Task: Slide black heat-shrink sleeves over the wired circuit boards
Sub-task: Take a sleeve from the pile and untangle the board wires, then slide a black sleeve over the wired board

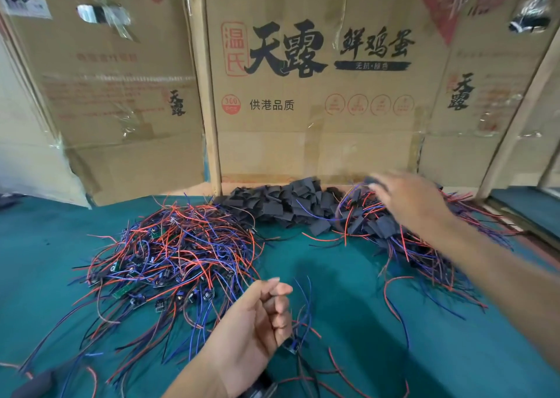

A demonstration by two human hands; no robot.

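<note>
Head view, left to right: a green table mat covers the work surface, with bare mat along the left edge and in the near centre between the two hands. A loose pile of unsleeved wired circuit boards, with red, blue and black leads, lies left of centre, its wires trailing toward the near edge. The left hand is low in the centre, fingers curled around the leads of one wired board that hangs just below the fist. Behind, against the upright cardboard panels that close off the far edge, sits a heap of black heat-shrink sleeves. To its right lies a pile of sleeved boards, spreading toward the right edge. The right hand reaches over that pile, motion-blurred; whether it grasps anything cannot be told.
</note>
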